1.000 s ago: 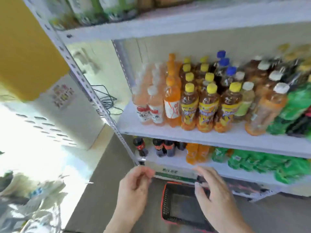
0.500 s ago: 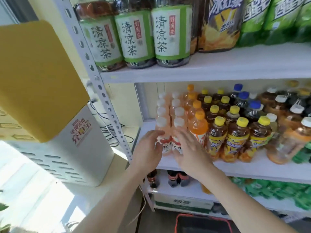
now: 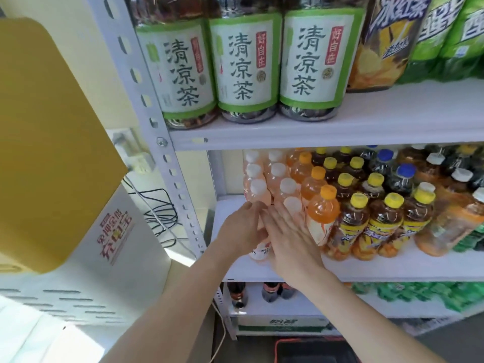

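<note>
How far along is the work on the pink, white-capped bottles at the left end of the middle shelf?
Done: the pink bottles stand upright in two rows at the left end of the middle shelf. In hand: the left hand and right hand lie with straight fingers against the front pair. Left: probably pushing that pair into line beside the orange bottle.

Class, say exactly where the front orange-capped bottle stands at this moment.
In the head view, the orange-capped bottle stands front-row on the middle shelf, just right of the right hand and left of the yellow-capped bottles.
</note>
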The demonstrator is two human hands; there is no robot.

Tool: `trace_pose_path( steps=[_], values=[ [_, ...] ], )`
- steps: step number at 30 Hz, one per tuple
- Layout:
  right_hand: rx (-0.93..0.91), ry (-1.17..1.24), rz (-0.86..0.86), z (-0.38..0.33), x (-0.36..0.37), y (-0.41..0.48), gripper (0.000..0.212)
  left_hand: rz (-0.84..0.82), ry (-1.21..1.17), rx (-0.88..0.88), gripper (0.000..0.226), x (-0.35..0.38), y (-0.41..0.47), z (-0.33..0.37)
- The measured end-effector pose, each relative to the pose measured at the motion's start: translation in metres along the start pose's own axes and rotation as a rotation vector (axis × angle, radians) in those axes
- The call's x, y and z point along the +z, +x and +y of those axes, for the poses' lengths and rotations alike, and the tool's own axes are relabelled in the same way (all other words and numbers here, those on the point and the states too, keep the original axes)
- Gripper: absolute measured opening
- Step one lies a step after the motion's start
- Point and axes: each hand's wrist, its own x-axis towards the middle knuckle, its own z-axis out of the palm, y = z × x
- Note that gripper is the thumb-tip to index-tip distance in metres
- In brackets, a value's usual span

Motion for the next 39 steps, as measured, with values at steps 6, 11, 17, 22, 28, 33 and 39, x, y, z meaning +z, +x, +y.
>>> trace_pose_path(
  steps=[6,11,17,22,28,33,39],
  values=[
    [-0.009,0.711,0.048,-0.004,-0.003,-0.030,0.081,0.166,0.054,-0.134,0.044,-0.022,-0.041,0.008],
    [0.156,1.097,-0.063,-0.021,-0.002,-0.060,0.079,0.469,-0.302,-0.336,0.045,-0.061,-0.065,0.036],
    [0.161,1.512,-0.027,-0.033,-0.030,-0.080,0.056,0.322,-0.858,-0.382,0.039,-0.071,-0.067,0.038],
    [0.394,1.875,-0.283,-0.029,-0.048,-0.075,0.041,-0.050,-1.554,-0.264,0.050,-0.058,-0.071,0.042],
    [0.187,1.822,-0.153,-0.036,-0.055,-0.065,0.037,0.137,-1.614,-0.284,0.043,-0.058,-0.067,0.054],
    [0.331,1.736,-0.173,-0.030,-0.041,-0.095,0.054,0.456,-1.492,-0.393,0.051,-0.065,-0.061,0.057],
    [0.602,2.101,-0.195,-0.028,-0.041,-0.087,0.057,0.275,-1.536,-0.355,0.071,-0.067,-0.064,0.042]
  ],
)
